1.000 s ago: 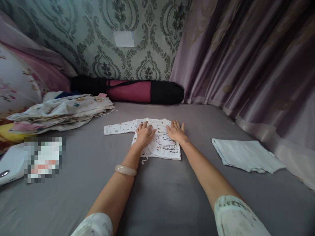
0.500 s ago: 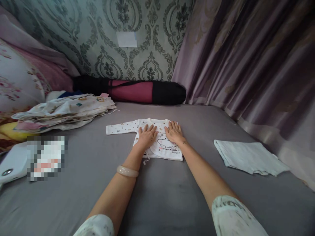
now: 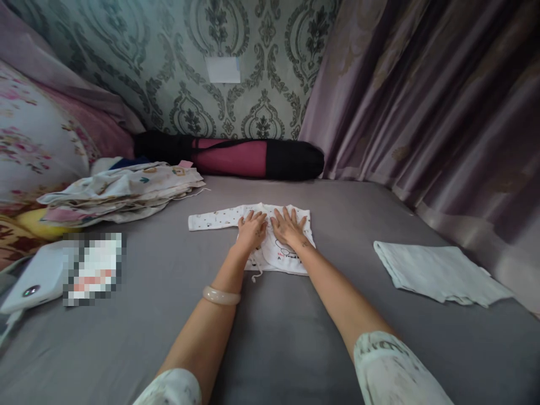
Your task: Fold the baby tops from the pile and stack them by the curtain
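Observation:
A small white baby shirt (image 3: 282,260) with a cartoon print and lettering lies flat on the grey bed sheet (image 3: 270,337). Its left sleeve stretches out to the side; on the right no sleeve shows. My left hand (image 3: 252,229) rests on the middle of the chest, fingers slightly spread. Just beside it, my right hand (image 3: 290,228) lies flat on the shirt's front with the fingers apart, covering part of the print. A thin tie string hangs from the lower hem. Neither hand grips the cloth.
Folded pale cloth (image 3: 441,273) lies at the right. To the left are a stack of clothes (image 3: 126,188), a white power bank (image 3: 42,275) with a cable, and a pixelated item (image 3: 95,270). A black and maroon roll (image 3: 232,157) lies along the wall; a curtain (image 3: 379,101) hangs at right.
My right hand has slid left over the shirt, closer to my left hand, and its fingers have spread. The whole view has shifted slightly. The shirt still lies flat.

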`<state>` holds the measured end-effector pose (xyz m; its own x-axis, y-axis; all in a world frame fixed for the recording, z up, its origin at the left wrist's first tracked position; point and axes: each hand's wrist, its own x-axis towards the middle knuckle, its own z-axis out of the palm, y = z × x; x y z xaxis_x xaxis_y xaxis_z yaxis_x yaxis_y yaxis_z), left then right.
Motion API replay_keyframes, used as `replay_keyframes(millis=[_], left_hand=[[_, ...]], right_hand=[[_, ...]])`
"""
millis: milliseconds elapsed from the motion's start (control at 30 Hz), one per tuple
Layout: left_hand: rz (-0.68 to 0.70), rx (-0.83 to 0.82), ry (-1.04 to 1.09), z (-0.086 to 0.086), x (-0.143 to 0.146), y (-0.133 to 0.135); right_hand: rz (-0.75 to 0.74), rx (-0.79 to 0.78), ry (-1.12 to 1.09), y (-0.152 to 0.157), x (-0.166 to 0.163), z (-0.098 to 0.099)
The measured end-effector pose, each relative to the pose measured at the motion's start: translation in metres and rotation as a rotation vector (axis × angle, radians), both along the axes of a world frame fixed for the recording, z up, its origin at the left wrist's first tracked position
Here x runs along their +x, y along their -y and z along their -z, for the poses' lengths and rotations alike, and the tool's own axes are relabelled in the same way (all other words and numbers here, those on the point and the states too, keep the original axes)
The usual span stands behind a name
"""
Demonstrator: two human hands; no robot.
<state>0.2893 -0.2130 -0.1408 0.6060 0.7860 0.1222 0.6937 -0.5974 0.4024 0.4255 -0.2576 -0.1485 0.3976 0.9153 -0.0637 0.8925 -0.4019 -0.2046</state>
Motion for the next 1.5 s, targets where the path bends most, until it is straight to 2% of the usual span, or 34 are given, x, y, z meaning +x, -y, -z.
replay_keyframes(millis=[133, 300, 433, 567, 700, 933, 1000, 1167, 1300, 1400, 1500], left_hand=[[-0.013, -0.015, 0.039, 0.003, -0.004, -0.006], [-0.072, -0.051, 0.078, -0.001, -0.006, -0.013], [-0.127, -0.066, 0.143, -0.009, -0.012, -0.018], [-0.225, -0.097, 0.211, -0.015, -0.022, -0.026], [-0.319, -0.143, 0.206, -0.02, -0.037, -0.036], [-0.45, -0.136, 0.253, -0.018, -0.065, -0.053], [-0.524, -0.128, 0.232, -0.017, -0.07, -0.055], [-0.841, -0.046, 0.151, -0.012, -0.081, -0.057], [-1.05, -0.071, 0.142, -0.009, -0.09, -0.06], [-1.099, -0.079, 0.139, -0.007, -0.095, -0.064], [-1.088, -0.093, 0.107, -0.005, -0.097, -0.067]], right_hand=[[-0.008, 0.001, 0.009, 0.0, 0.0, 0.004], [-0.009, -0.027, -0.035, -0.002, 0.002, -0.006], [-0.091, 0.054, -0.006, -0.012, -0.011, -0.012], [-0.181, 0.09, -0.005, -0.022, -0.029, -0.004], [-0.179, 0.072, -0.012, -0.024, -0.037, 0.004], [-0.179, 0.092, 0.007, -0.022, -0.036, 0.004], [-0.189, 0.09, 0.011, -0.022, -0.035, 0.004], [-0.205, 0.058, 0.009, -0.027, -0.032, -0.002], [-0.245, 0.185, 0.084, -0.035, -0.041, -0.01], [-0.338, 0.223, 0.073, -0.042, -0.053, -0.013], [-0.346, 0.205, 0.041, -0.048, -0.063, -0.012]])
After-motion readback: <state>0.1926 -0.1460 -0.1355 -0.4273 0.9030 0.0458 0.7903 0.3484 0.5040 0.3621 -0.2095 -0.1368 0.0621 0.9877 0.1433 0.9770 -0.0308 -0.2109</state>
